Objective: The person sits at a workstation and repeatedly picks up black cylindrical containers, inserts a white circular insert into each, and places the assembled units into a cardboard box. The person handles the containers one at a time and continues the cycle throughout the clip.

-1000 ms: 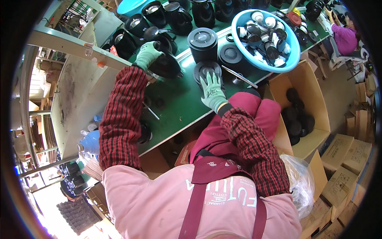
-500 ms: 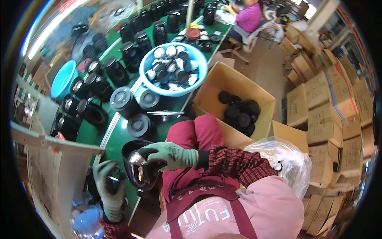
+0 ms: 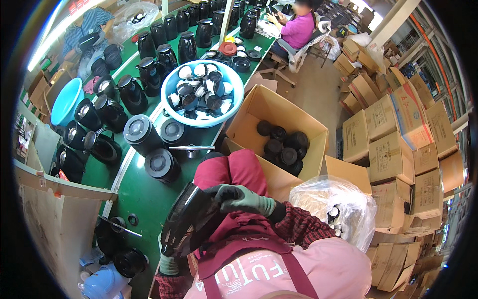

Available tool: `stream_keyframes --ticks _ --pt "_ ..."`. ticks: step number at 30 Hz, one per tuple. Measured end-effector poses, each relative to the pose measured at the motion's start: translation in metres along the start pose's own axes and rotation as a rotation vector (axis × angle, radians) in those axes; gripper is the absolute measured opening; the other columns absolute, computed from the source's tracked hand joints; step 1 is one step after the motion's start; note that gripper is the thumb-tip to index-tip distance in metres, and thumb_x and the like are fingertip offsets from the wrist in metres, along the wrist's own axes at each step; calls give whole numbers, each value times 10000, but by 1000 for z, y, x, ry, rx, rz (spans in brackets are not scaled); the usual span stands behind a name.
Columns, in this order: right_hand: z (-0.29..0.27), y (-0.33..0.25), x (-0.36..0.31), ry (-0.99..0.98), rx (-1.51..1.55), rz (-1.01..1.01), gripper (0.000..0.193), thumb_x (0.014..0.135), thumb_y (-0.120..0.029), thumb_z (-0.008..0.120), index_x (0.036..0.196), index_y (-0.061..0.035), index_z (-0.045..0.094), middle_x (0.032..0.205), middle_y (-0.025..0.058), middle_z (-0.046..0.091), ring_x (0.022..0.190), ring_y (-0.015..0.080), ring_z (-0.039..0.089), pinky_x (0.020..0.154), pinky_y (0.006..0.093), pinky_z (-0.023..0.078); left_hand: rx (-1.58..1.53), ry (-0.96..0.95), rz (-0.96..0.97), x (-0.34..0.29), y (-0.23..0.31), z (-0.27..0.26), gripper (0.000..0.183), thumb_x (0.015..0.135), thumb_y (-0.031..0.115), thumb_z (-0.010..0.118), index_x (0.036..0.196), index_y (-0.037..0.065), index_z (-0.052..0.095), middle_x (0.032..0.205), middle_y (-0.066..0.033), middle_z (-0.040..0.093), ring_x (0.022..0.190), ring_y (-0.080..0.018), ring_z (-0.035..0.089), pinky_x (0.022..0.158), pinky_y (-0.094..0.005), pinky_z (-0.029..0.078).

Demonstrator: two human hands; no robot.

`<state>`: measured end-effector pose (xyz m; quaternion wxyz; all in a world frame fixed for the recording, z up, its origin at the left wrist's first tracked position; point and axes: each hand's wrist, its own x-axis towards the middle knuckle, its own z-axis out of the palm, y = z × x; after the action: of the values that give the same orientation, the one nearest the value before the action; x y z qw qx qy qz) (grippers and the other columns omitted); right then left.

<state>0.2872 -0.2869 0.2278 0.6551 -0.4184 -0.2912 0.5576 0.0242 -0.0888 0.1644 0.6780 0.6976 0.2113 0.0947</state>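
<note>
A glossy black vacuum jug (image 3: 185,219) is tilted over my lap, at the near edge of the green table. My gloved right hand (image 3: 245,199) is closed on its upper right side, the fingertips partly hidden. At the lower left of the jug is my gloved left hand (image 3: 169,265), holding it from below and behind; the jug hides most of its fingers. Just beyond the jug stand stacks of round black lids (image 3: 162,165) and a metal bar tool (image 3: 191,148).
A blue basin (image 3: 238,92) holds many black and white lids. Right of it, an open carton (image 3: 318,134) contains black round parts. A clear plastic bag (image 3: 356,199) lies at my right, before stacked cartons (image 3: 391,154). Rows of black jugs (image 3: 132,94) line the table; a person (image 3: 298,32) sits beyond.
The jug has tipped over to the right. My left hand has gone from apart and open to the jug's lower side. My right hand has shifted slightly right, and the view has turned.
</note>
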Motion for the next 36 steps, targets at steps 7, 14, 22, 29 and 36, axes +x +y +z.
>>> stream_keyframes --ticks 7,14,22,29,36 --pt "-3 -1 9 46 -389 -86 458 940 -44 731 1381 -29 606 1279 29 648 1169 129 601 990 317 509 185 4 -27 -10 31 -9 445 972 155 642 1383 6 559 1341 -132 618 1220 -221 614 1035 -393 513" --pt "11 14 34 -87 -721 -118 387 919 -108 703 1294 -27 653 1123 146 648 1082 266 637 979 386 505 382 159 40 -37 -3 -28 464 1012 252 630 1432 77 540 1470 -96 541 1327 -195 542 1072 -368 485" --pt "-3 49 177 306 -1298 -451 404 905 -270 756 1241 -61 673 1082 113 678 1037 295 657 938 402 521 385 367 41 -77 -49 -13 498 1003 217 645 1458 64 511 1489 -117 524 1357 -237 520 1108 -396 456" --pt "33 95 285 368 -1836 320 1300 713 -778 737 1656 -75 183 1664 268 236 1488 558 260 1152 697 298 562 518 119 -62 -64 0 532 994 186 657 1480 53 485 1506 -135 509 1383 -273 502 1138 -421 430" --pt "5 72 232 385 -1279 -407 1110 766 -586 798 1646 -203 242 1570 216 367 1416 372 403 1145 489 384 568 561 320 -22 5 -13 414 950 121 696 1354 50 636 1363 -172 644 1275 -339 608 1097 -451 474"
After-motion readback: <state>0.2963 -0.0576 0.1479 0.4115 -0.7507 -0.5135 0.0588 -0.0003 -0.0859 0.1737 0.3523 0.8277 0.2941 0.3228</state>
